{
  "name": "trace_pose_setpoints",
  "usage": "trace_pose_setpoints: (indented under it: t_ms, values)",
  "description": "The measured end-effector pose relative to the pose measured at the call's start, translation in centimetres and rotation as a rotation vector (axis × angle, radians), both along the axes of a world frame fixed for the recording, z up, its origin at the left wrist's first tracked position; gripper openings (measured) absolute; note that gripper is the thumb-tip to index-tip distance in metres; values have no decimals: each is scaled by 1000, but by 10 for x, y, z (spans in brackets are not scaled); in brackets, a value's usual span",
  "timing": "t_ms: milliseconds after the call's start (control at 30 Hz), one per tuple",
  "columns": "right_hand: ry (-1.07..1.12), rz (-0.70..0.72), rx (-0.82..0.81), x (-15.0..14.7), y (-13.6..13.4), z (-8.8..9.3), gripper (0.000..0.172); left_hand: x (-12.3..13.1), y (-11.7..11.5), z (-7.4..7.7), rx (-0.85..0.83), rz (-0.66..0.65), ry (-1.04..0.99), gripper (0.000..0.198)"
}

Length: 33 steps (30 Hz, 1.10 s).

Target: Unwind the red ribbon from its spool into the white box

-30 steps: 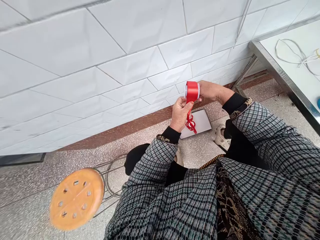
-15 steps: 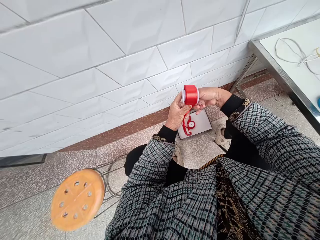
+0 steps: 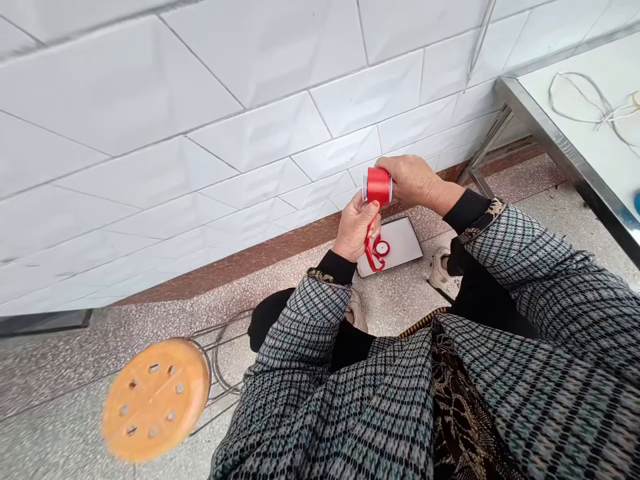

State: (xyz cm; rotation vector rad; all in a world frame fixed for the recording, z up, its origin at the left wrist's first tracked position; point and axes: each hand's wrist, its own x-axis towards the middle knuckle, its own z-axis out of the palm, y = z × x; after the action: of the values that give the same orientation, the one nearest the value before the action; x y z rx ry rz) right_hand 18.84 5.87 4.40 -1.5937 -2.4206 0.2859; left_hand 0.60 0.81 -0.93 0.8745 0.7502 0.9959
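Between both hands, raised before the tiled wall [image 3: 200,100], a red ribbon spool [image 3: 377,186] is held; its right end is gripped by the closed right hand [image 3: 413,180]; the curled ribbon tail [image 3: 373,255] hanging below is pinched by the closed left hand [image 3: 355,230]; a white board [image 3: 406,239] is seen on the floor [image 3: 410,300] beneath; an orange stool [image 3: 155,398] is seen lower left.
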Motion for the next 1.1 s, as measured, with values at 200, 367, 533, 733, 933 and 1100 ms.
trace_pose_setpoints:
  t_ms: [200, 367, 533, 733, 933, 1100]
  values:
    - [-58, -235, -26, 10, 16, -2, 35, 7, -2, -1, 22, 112, 130, 43]
    - [228, -184, -268, 12, 20, -4, 27, 7, -3, -2, 103, 169, 197, 39]
    - [596, -111, -554, 10, 18, -4, 24, 6, -3, -2, 91, 122, 185, 44]
    - [915, 0, -756, 11, 15, -6, 38, 7, -3, -2, 50, 90, 226, 41]
    - [998, 109, -1083, 6, 14, -16, 49, 7, -3, -1, 7, 97, 131, 56]
    - [996, 230, -1310, 2, 12, -21, 49, -1, 2, -3, 50, 11, 109, 92]
